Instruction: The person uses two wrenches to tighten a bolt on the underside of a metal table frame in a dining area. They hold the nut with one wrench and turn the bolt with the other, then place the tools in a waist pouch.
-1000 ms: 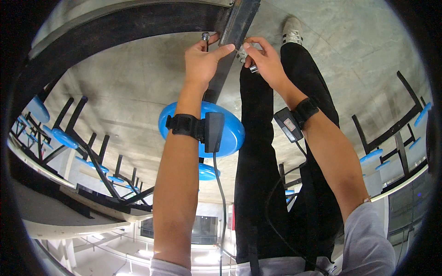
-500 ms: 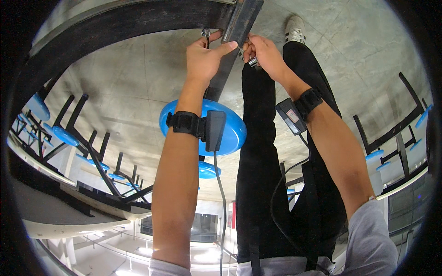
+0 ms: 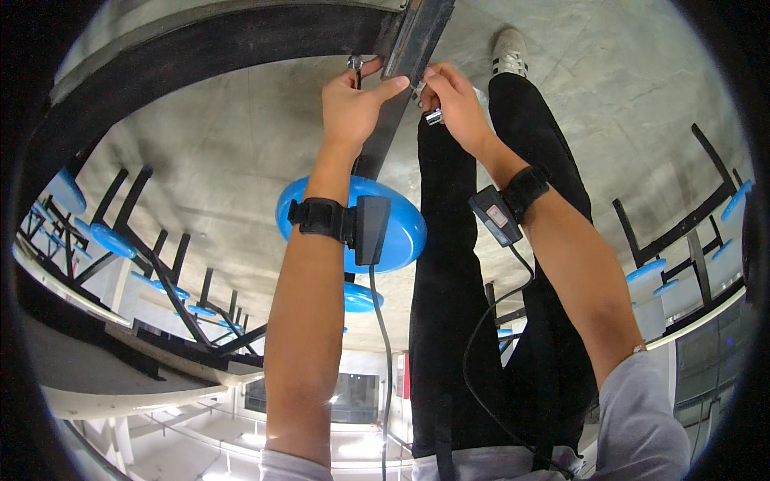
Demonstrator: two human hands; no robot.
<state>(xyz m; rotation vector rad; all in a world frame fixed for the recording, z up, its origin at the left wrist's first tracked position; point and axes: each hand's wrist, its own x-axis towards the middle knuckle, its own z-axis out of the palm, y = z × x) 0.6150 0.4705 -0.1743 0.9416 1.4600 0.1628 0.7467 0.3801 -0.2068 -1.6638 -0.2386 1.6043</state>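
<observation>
Up at the black metal beam, my left hand is closed around a wrench with a shiny rounded head. Its thumb presses against the beam's edge, and the other fingers reach behind the steel. On the beam's right side, my right hand is pinched, with a short chrome metal tool sticking out below the fingers. Its fingertips sit by a small bolt-like piece at the beam's edge, partly hidden. How the tool meets that piece I cannot make out.
A blue round seat lies below my left wrist, joined to the black frame. A long dark curved-looking rail runs off to the left. Tables with blue stools stand left and right. Cables hang from both wrist devices.
My right hand has shifted slightly left and down, and its wrist has turned a little. The left hand keeps its hold by the beam. The whole view has moved slightly.
</observation>
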